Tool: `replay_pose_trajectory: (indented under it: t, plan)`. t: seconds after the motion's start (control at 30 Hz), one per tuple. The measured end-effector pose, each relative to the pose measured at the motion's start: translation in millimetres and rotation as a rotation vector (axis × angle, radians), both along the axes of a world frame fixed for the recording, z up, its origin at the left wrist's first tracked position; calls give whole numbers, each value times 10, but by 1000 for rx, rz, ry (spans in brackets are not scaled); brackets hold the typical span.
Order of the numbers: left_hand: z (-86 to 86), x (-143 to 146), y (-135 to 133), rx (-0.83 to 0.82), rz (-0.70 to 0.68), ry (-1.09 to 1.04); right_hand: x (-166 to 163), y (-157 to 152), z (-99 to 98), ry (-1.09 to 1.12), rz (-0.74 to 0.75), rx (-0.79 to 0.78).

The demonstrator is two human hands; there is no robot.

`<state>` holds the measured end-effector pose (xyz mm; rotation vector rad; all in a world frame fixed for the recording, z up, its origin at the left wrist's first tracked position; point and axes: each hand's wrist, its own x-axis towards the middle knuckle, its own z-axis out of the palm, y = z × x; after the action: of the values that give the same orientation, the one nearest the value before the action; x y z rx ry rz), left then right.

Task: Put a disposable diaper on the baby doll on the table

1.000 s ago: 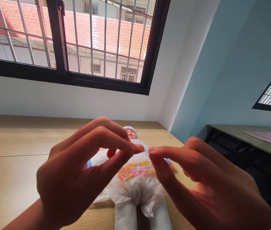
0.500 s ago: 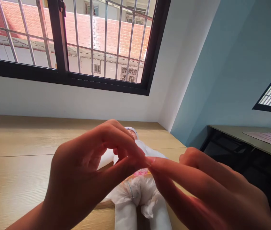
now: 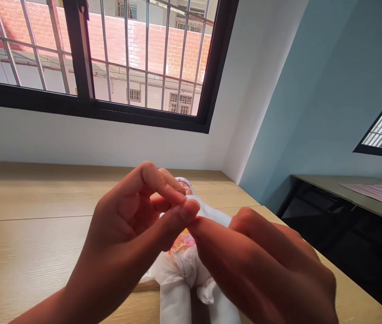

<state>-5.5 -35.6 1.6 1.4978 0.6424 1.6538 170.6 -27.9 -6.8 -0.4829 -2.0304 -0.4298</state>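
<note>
In the head view, my left hand (image 3: 133, 229) and my right hand (image 3: 255, 256) meet at their fingertips in the middle. Thumb and index finger of the left are pinched together. The right hand's fingers are pressed together against the left fingertips. Anything between them is hidden or too small to make out. Behind and below the hands a baby doll in white clothes (image 3: 175, 303) lies on its back on the table, its capped head (image 3: 184, 185) at the far end. A white diaper (image 3: 182, 270) with a coloured print is around its hips. The hands cover much of its torso.
The light wooden table (image 3: 35, 247) reaches to the wall under a barred window (image 3: 143, 63). To the right stands a second, dark-framed table (image 3: 316, 186) with a pink sheet (image 3: 373, 193) on it. Something flat and pale (image 3: 148, 282) lies beside the doll's hip.
My right hand has moved left and its fingertips now sit under the left thumb tip. The left hand has turned slightly and its fingertips have risen a little. The doll stays in place.
</note>
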Motion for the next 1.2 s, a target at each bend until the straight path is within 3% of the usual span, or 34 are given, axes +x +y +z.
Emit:
replay_pose_trajectory:
  t: [0.1,0.17,0.27,0.37,0.43,0.57,0.7,0.83,0.93,1.03,1.2]
  plan:
    - [22,-11,32,-88,-105,-24,-18,-12,-37,70,33,-85]
    - [42,-32,54,-95,-82,19,-18,-41,-26,57,10,-81]
    - [64,-83,60,-4,168,192,-27,-63,19,54,-19,-93]
    - [78,-137,39,142,463,415,-48,-5,45,16,-56,4]
    - [93,-162,36,228,527,555,-52,67,39,-57,-56,14]
    - [134,-196,84,324,485,708,-23,195,15,-162,-13,-52]
    - [151,-242,139,296,368,745,10,247,27,-181,8,-71]
    - [142,-273,133,232,233,695,31,226,58,-160,48,1]
    - [139,-272,100,203,170,667,43,188,71,-132,66,-51]
    - [135,-262,69,201,145,605,55,161,73,-95,65,-89]
    - [95,-241,58,214,177,523,90,163,91,-61,54,-1]
